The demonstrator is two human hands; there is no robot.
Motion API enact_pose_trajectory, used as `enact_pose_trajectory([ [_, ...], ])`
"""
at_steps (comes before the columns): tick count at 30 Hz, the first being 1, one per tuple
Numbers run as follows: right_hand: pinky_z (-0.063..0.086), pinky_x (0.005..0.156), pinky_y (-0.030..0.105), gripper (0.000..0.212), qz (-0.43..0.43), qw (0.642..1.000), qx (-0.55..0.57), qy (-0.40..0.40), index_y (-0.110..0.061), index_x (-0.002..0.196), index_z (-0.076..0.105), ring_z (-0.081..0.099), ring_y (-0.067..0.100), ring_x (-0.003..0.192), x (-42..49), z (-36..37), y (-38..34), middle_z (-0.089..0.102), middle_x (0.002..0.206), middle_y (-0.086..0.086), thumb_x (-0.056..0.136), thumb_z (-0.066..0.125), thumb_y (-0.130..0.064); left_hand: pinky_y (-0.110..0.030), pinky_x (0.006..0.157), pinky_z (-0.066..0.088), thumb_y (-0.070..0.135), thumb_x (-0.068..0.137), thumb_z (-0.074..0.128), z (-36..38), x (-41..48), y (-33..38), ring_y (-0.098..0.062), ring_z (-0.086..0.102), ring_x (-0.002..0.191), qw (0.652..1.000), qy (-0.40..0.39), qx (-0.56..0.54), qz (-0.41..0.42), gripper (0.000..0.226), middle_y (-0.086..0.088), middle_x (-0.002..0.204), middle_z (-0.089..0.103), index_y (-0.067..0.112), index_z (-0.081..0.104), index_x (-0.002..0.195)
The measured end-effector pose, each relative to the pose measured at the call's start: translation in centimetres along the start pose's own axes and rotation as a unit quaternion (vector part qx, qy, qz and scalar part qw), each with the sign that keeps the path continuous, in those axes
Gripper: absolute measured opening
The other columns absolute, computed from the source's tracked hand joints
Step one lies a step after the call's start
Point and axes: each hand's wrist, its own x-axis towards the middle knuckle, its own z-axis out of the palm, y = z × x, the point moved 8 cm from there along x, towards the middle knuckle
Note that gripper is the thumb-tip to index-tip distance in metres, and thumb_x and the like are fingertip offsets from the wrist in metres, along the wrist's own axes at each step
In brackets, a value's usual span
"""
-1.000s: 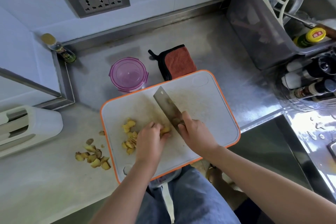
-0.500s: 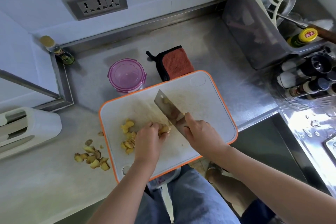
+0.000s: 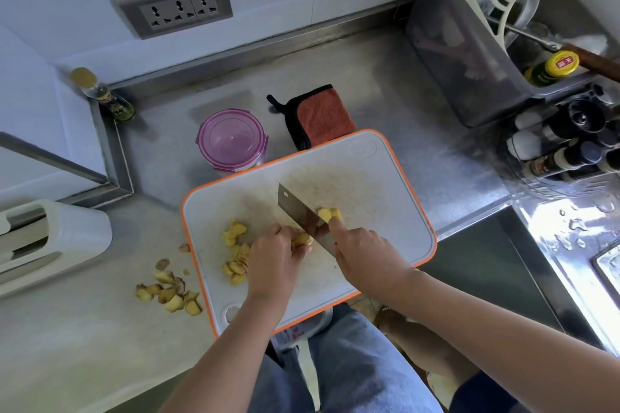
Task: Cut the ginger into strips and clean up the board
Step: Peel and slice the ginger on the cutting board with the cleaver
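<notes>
Right hand (image 3: 365,255) grips the knife (image 3: 295,208), its long axis running near-right to far-left over the board (image 3: 385,178); left hand (image 3: 271,265), fingers curled, pinches ginger (image 3: 302,240) beside it

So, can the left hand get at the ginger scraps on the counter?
Probably yes: the scraps lie on open counter just left of the board, though the left hand is holding a ginger piece.
</notes>
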Motion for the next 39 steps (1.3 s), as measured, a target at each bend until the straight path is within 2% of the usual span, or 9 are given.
enact_pose_trajectory([
  [5,0.038,0.057,0.033,0.023,0.007,1.000,-0.003,-0.002,-0.014,0.119,0.033,0.041,0.016,0.056,1.1,0.6,-0.4,0.036,0.066,-0.003,0.097,0.037,-0.009,-0.023,0.059,0.034,0.030,0.079,0.078,0.2,0.1,0.1,-0.023,0.065,0.075,1.000,-0.001,0.004,0.008,0.023,-0.003,0.090,0.068,0.012,0.073,0.092],
  [8,0.036,0.057,0.034,0.020,0.011,1.000,0.017,0.005,-0.014,0.116,0.034,0.043,0.021,0.058,1.9,1.0,-0.5,0.038,0.067,-0.002,0.097,0.038,-0.009,-0.027,0.056,0.038,0.026,0.075,0.081,0.6,0.2,-0.1,-0.026,0.065,0.072,1.000,-0.003,0.002,0.012,0.022,-0.004,0.086,0.067,0.011,0.073,0.088],
  [12,0.035,0.060,0.034,0.021,0.017,0.999,0.039,0.022,-0.013,0.119,0.034,0.050,0.031,0.069,2.5,1.8,-0.8,0.049,0.080,0.006,0.099,0.039,-0.014,-0.032,0.055,0.043,0.025,0.075,0.081,0.8,0.2,-0.3,-0.028,0.064,0.070,1.000,0.000,0.005,0.021,0.021,-0.005,0.084,0.066,0.010,0.071,0.087],
  [17,0.032,0.061,0.034,0.024,0.010,0.998,0.045,0.032,-0.011,0.123,0.033,0.059,0.036,0.081,2.6,2.4,-0.7,0.061,0.092,0.013,0.101,0.035,-0.020,-0.032,0.055,0.041,0.027,0.075,0.082,0.8,0.0,-0.4,-0.027,0.063,0.067,1.000,0.002,-0.005,0.020,0.023,-0.004,0.083,0.065,0.011,0.070,0.087],
  [22,0.037,0.058,0.038,0.020,0.037,0.987,0.131,0.079,-0.007,0.114,0.037,0.057,0.041,0.075,2.4,1.8,0.5,0.062,0.086,0.019,0.100,0.039,-0.021,-0.032,0.056,0.044,0.029,0.073,0.083,0.8,-0.3,-0.5,-0.025,0.063,0.067,1.000,0.014,0.003,0.028,0.027,-0.003,0.080,0.066,0.013,0.069,0.089],
  [25,0.044,0.058,0.042,0.018,0.039,0.985,0.142,0.086,-0.008,0.111,0.037,0.057,0.040,0.070,2.1,1.1,0.8,0.061,0.080,0.018,0.100,0.039,-0.022,-0.034,0.059,0.049,0.033,0.073,0.082,0.9,-0.5,-0.9,-0.025,0.064,0.072,1.000,0.014,0.002,0.016,0.034,-0.004,0.085,0.067,0.013,0.067,0.096],
  [28,0.047,0.058,0.041,0.014,0.015,0.986,0.141,0.091,-0.011,0.106,0.035,0.058,0.037,0.066,1.4,0.1,0.5,0.060,0.073,0.013,0.100,0.038,-0.023,-0.030,0.061,0.048,0.034,0.066,0.087,0.8,-0.9,-0.8,-0.024,0.064,0.073,1.000,0.017,0.007,0.021,0.041,-0.003,0.085,0.066,0.014,0.067,0.095],
  [33,0.030,0.058,0.032,0.020,-0.005,0.993,0.082,0.081,-0.012,0.115,0.034,0.042,0.029,0.064,0.5,-0.6,-0.1,0.040,0.070,0.000,0.101,0.036,-0.025,-0.032,0.063,0.051,0.019,0.066,0.087,0.6,-1.7,-0.4,-0.023,0.063,0.076,0.999,0.037,0.004,0.030,0.032,-0.004,0.083,0.064,0.010,0.069,0.091],
  [39,0.033,0.058,0.032,0.021,-0.006,0.997,0.057,0.053,-0.012,0.117,0.035,0.042,0.026,0.064,0.4,-0.4,-0.8,0.037,0.069,-0.002,0.101,0.034,-0.026,-0.032,0.071,0.051,0.020,0.076,0.080,1.1,-1.3,-0.9,-0.022,0.062,0.083,1.000,0.014,-0.010,0.010,0.021,-0.004,0.089,0.065,0.010,0.071,0.093],
])
